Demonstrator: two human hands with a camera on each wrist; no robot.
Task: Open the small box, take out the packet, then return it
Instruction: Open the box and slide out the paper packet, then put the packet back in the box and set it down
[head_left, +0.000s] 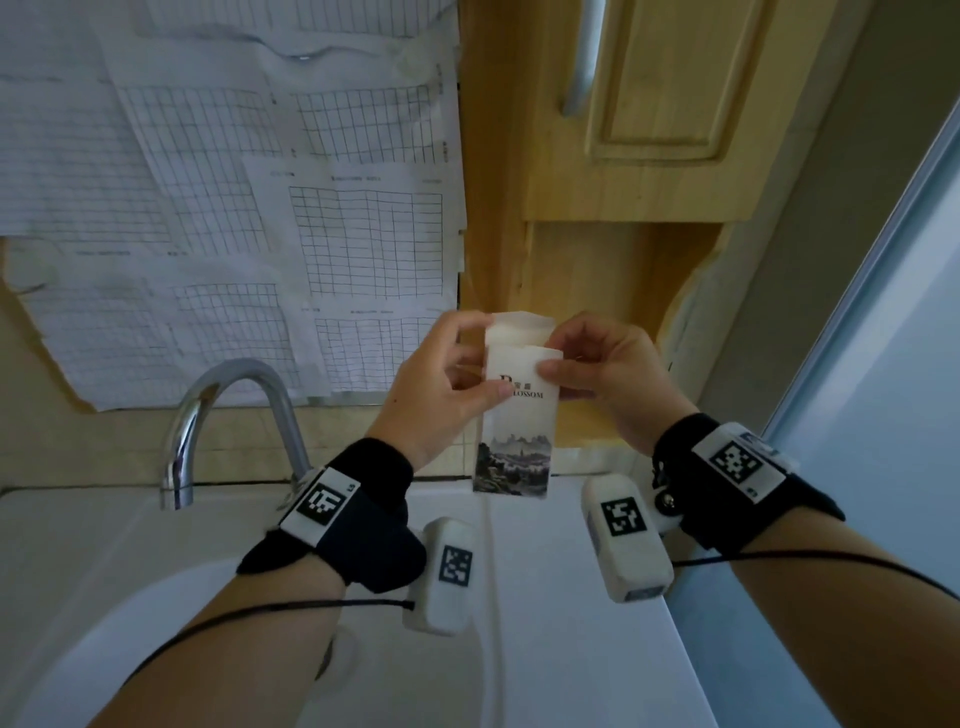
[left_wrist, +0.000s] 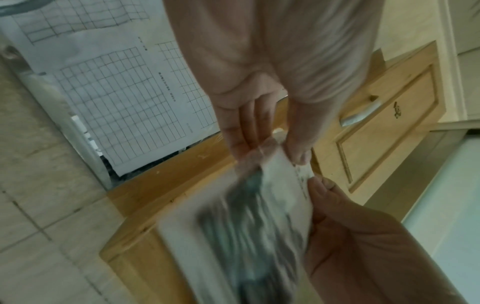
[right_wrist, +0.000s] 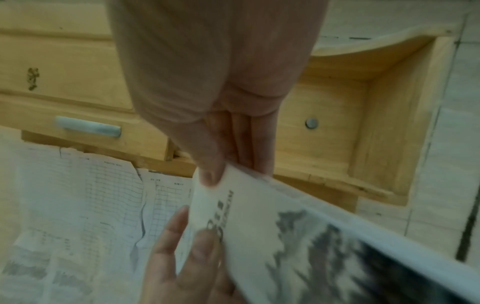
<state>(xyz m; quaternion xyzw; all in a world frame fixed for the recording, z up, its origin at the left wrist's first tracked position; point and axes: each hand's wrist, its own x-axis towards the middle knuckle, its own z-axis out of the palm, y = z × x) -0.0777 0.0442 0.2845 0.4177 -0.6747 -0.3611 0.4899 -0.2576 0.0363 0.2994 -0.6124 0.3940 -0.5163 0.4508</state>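
Cardboard small box (head_left: 517, 410), flat rect. w/ top flap up, pinched by L hand (head_left: 434, 387) & R hand (head_left: 605, 371).

This is a washroom or utility corner in a home or workplace. A curved chrome tap (head_left: 228, 410) stands over a white ceramic basin (head_left: 130, 613), with pale tiled wall (left_wrist: 33, 185) behind. A light wooden cabinet with a panelled door (head_left: 670, 78) and metal handle (head_left: 584, 57) hangs above. Printed grid log sheets (head_left: 234, 197) are taped over the wall.
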